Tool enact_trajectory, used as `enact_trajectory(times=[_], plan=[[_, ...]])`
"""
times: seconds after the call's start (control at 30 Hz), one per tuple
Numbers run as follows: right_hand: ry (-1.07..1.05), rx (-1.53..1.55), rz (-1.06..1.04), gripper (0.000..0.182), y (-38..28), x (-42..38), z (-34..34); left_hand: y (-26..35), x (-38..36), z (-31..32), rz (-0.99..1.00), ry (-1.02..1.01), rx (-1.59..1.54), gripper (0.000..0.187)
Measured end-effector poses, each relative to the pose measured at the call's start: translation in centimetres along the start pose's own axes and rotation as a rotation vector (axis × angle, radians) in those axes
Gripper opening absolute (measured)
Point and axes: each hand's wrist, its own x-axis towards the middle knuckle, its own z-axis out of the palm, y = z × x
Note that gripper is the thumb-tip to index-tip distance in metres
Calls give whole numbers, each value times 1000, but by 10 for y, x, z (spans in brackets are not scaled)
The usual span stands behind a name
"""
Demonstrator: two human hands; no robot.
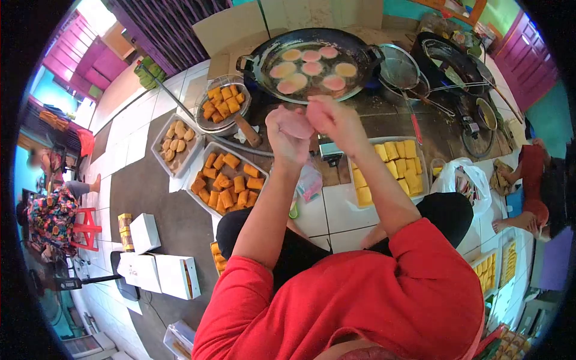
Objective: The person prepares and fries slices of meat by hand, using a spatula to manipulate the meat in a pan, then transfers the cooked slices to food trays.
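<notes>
Far centre: wok, discs within; to its right, strainer, then second wok. Left of first wok: basket of rolls; nearer, tray of rolls, with tray of other pieces at its left. Front right: further tray of rolls, bag just to its right.

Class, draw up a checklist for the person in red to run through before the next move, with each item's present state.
1. Left hand holds a pink disc: ok.
2. Right hand out of the oil: ok.
3. Oil hot enough: cannot tell.
4. Pieces in the wok well spaced: not ok, some crowd at the left.
5. Mesh strainer nearby: ok, right of the wok.
</notes>
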Motion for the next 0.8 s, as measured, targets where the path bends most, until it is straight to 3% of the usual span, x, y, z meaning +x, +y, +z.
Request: enact_trajectory(times=[0.03, 0.13, 0.23, 0.27, 0.33, 0.43, 0.5, 0.53, 0.6, 0.63, 0.73, 0.8], plan=[[93, -8, -50, 26, 10, -1, 2, 0, -7, 7, -6, 75, 9, 25], [30, -54, -139, 27, 13, -6, 9, -12, 3, 7, 188, 241, 289, 23], [-329, 61, -6, 27, 0, -8, 6, -16, -6, -2, 91, 81, 373, 39], [-354, 164, 104, 27, 5, -8, 6, -17, -4, -4, 60, 22, 400, 46], [-407, 369, 321, 26, 26, -8, 8, -24, 14, -31, 112, 63, 328, 40], [-258, 416, 432, 24, 66, 3, 12, -22, 16, -36, 16, 233, 306, 39], [-90, 206, 234, 22, 113, 21, 18, -11, 13, -27, -163, 426, 306, 39], [-6, 101, 131, 21, 135, 33, 18, -9, 12, -17, -156, 450, 275, 42], [-48, -233, 38, 20, 167, 54, 15, -6, 9, 1, -138, 508, 210, 48], [-71, -396, -9, 19, 183, 63, 14, -7, 12, 0, -134, 445, 194, 51], [-197, -504, -48, 20, 240, 74, 21, -10, 15, -8, -107, 299, 183, 56], [-132, -458, -103, 19, 230, 72, 21, -11, 20, -7, -74, 225, 222, 56]])
